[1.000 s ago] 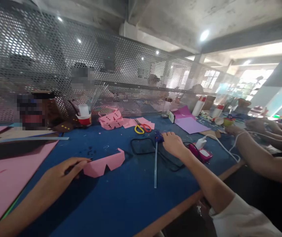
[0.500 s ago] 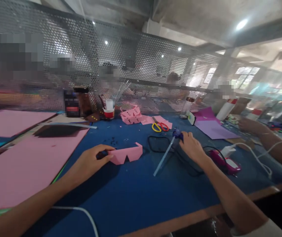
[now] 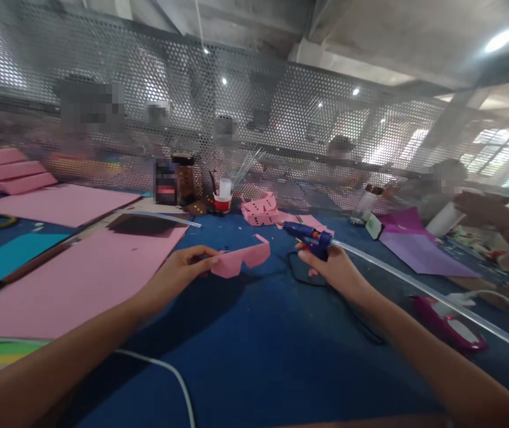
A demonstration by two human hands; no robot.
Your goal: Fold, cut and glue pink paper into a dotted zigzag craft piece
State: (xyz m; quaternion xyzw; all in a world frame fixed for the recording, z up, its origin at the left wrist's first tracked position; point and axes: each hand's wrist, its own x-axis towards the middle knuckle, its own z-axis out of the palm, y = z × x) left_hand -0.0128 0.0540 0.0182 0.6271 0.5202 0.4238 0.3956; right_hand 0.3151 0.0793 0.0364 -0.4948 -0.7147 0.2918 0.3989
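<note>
My left hand (image 3: 178,274) pinches one end of a pink paper cut-out shaped like glasses (image 3: 242,260) and holds it just above the blue table (image 3: 254,356). My right hand (image 3: 335,269) is wrapped round the grip of a blue glue gun (image 3: 308,236), lifted off the table with its nozzle pointing left toward the cut-out. A long clear glue stick (image 3: 423,291) runs out of the gun's back to the right. A black cord (image 3: 301,278) lies under the gun.
Large pink sheets (image 3: 71,273) cover the table's left side. A red cup (image 3: 223,202), dark jars (image 3: 176,181) and folded pink pieces (image 3: 261,211) stand by the perforated metal screen (image 3: 254,119). A purple sheet (image 3: 419,249) and a magenta tool (image 3: 450,324) lie right. Another person's arm (image 3: 499,220) reaches in at far right.
My right hand picked the glue gun up off the table and turned its nozzle to the left. My left hand lifted the pink cut-out slightly. The view swung left.
</note>
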